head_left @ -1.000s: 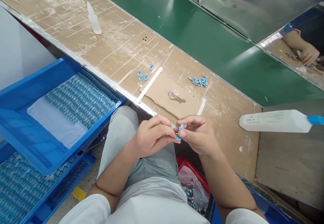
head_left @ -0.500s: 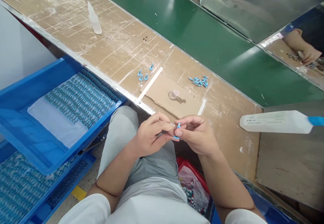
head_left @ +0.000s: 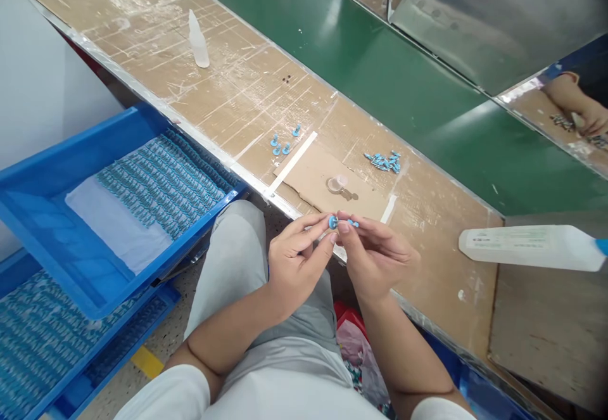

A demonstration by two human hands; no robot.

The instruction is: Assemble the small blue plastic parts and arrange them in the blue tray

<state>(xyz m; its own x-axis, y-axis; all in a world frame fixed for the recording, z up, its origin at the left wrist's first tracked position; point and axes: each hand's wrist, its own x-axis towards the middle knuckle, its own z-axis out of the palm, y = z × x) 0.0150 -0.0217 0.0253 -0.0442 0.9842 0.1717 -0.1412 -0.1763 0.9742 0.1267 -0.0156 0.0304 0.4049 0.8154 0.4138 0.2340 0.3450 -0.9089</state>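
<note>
Between my two hands, above the bench's front edge, is a small blue plastic piece (head_left: 333, 222) with a round disc base, turned on its side. My left hand (head_left: 298, 256) pinches the disc end between thumb and fingers. Closed around the other end, my right hand (head_left: 377, 256) has its thumb and forefinger on the narrow part, where a bit of blue shows past the fingertips. Just beyond lies a cardboard sheet (head_left: 308, 179) with a small clear round cup (head_left: 337, 183) and a wet patch. Several similar blue pieces (head_left: 277, 149) stand left of the cardboard.
A pile of small blue parts (head_left: 384, 161) lies behind the cardboard. A white squeeze bottle (head_left: 198, 43) stands far left; a large bottle (head_left: 529, 246) lies right. Blue trays (head_left: 71, 274) of parts sit at left. Across the green belt (head_left: 380, 84), another person's hand (head_left: 589, 116) handles parts.
The blue piece has gone from upright to lying sideways between my hands, its disc now toward the left. Both hands have risen slightly, and the camera view has shifted a little.
</note>
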